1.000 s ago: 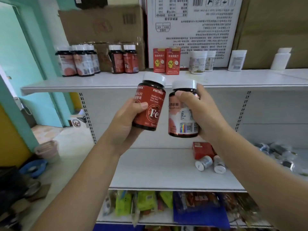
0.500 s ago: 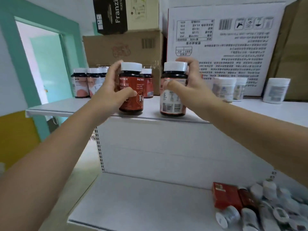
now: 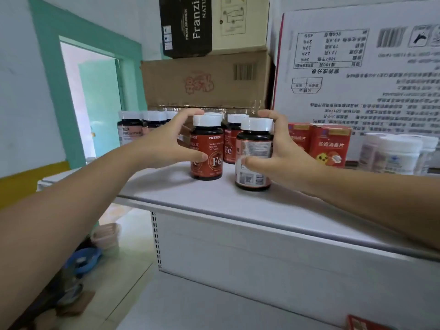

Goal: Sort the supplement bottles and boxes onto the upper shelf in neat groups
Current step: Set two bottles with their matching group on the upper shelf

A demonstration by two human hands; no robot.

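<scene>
A dark bottle with a red Fe label and white cap (image 3: 210, 151) stands on the white upper shelf (image 3: 214, 201), and my left hand (image 3: 164, 144) wraps it, thumb on the label and forefinger over the cap. To its right stands a dark bottle with a pink label (image 3: 253, 151), turned so its barcode faces me. My right hand (image 3: 285, 153) holds this one, thumb on the label and fingers behind the cap. More Fe bottles (image 3: 229, 144) stand just behind, and pink-labelled bottles (image 3: 129, 129) are grouped at the far left.
Two red boxes (image 3: 331, 146) and white jars (image 3: 392, 153) stand to the right on the same shelf. Cardboard cartons (image 3: 204, 79) and a large white carton (image 3: 357, 67) line the back. The lower shelf (image 3: 214, 306) shows a red box corner (image 3: 364, 323). A doorway is at left.
Both hands rose from chest height and carried the two bottles further back onto the upper shelf. The bottles now stand upright on it in front of the Fe group.
</scene>
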